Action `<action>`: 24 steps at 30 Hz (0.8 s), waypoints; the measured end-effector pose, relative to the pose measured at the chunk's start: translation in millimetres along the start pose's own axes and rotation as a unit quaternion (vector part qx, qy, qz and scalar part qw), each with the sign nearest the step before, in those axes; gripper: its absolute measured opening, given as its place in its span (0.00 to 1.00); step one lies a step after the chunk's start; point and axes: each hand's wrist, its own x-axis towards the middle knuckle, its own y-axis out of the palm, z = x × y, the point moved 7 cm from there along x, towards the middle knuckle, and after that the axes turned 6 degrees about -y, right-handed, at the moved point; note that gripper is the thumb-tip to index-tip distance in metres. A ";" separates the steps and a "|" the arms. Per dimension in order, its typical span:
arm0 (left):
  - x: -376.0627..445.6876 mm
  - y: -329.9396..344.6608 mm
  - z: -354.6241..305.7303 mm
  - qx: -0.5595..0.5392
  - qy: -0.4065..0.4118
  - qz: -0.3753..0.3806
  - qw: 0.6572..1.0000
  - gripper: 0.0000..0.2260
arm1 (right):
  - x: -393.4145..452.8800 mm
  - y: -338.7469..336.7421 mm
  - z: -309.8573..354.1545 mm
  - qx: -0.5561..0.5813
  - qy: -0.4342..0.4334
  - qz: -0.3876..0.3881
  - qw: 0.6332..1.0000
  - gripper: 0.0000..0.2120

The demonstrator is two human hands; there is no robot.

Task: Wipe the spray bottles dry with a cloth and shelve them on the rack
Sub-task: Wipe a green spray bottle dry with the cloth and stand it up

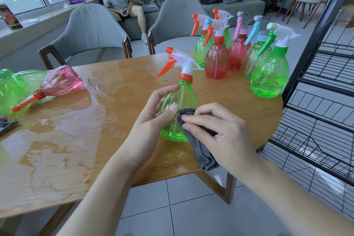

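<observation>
1. wooden table (134,74) wet with puddles; black wire rack (314,105) just beside it, grey chairs (90,28) behind.
2. no readable writing.
3. left hand (153,120) grips green spray bottle (180,101) above the table; right hand (220,132) presses grey cloth (203,151) against it.

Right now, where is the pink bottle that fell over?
In the head view the pink bottle lies on its side at the left of the wet table, next to tipped green bottles, far from the standing bottles by the rack.
</observation>
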 end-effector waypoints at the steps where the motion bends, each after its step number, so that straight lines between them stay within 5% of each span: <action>1: -0.1 -0.6 0.0 -0.001 0.000 0.002 1.000 0.18 | 1.8 -1.4 -0.6 -0.006 0.002 -0.007 1.000 0.08; 11: 1.7 -0.3 -2.6 -0.041 -0.016 -0.021 0.999 0.17 | -6.7 19.5 16.1 -0.026 -0.089 0.083 0.992 0.06; 24: -0.8 -4.9 -3.0 -0.080 -0.016 0.010 0.997 0.18 | -7.3 8.2 5.4 -0.011 -0.093 0.073 0.993 0.07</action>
